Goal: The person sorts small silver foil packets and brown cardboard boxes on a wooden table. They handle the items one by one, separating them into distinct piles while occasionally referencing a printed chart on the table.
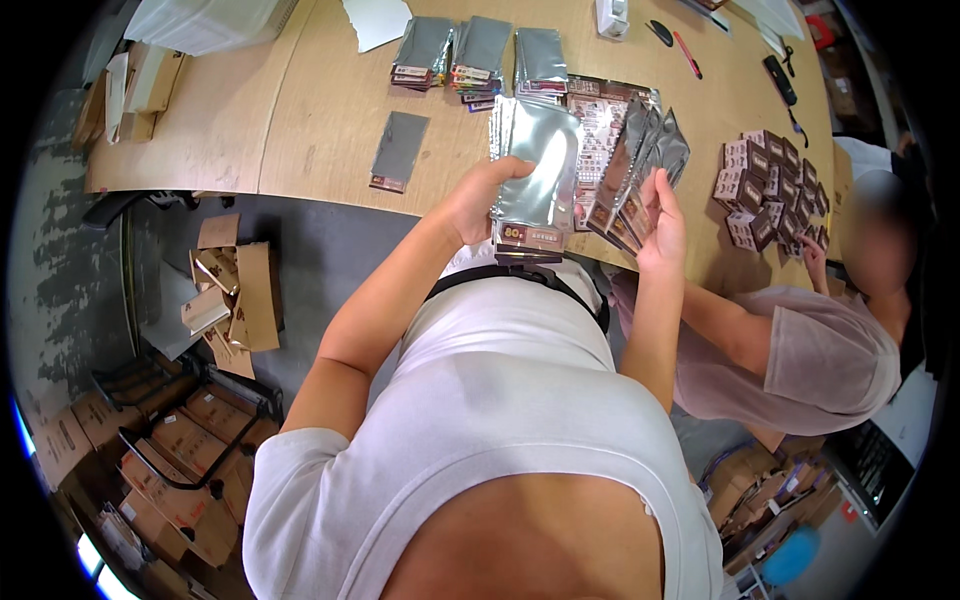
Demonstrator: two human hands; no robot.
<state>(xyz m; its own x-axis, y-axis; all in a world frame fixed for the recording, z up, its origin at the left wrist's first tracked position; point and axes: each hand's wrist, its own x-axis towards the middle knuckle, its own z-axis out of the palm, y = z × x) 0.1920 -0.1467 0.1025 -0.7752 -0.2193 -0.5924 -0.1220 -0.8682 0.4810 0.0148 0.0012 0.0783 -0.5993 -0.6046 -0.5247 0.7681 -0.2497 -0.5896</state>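
Observation:
My left hand [478,202] is closed around a thick stack of flat silver foil packets [545,165], its thumb lying on the shiny top face. Brown printed bands mark the stack's near end. In my right hand [662,228], several similar packets [628,165] with dark printed fronts are spread like a fan, just right of the stack. Behind both, a brown and white printed sheet [597,130] lies partly covered on the table. Farther back rest three piles of foil packets, the left pile [424,42], the middle pile [482,45] and the right pile [541,55]. One lone packet [402,145] lies left of my hands.
At the right, a co-worker's hand [815,262] touches a cluster of small brown and pink boxes [765,185]. A red pen [688,55], a black tool [779,80] and white paper [377,22] lie on the wooden table [330,110]. Cardboard boxes [258,300] stand on the floor at left.

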